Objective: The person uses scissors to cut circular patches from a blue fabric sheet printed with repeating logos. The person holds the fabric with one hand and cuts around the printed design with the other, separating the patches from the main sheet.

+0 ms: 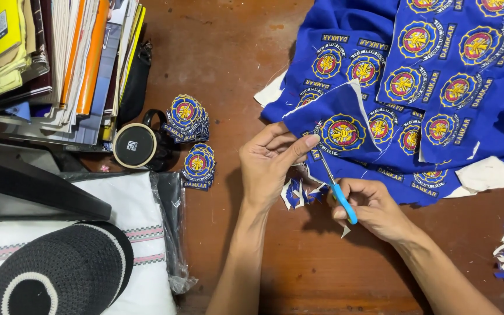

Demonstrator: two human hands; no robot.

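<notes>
Two hands share the cutting: your left hand (269,166) pinches the blue cloth (438,87) taut around one badge (343,132). At four o'clock, your right hand (371,209) closes its grip on the scissors (336,186), so the blades meet a steady edge.

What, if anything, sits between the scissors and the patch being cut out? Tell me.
Nothing visible does. The right hand holds the blue-handled scissors, whose blades already reach the blue cloth at the edge of the round patch. The left hand pinches the cloth just beside the blades, not across their path.
</notes>
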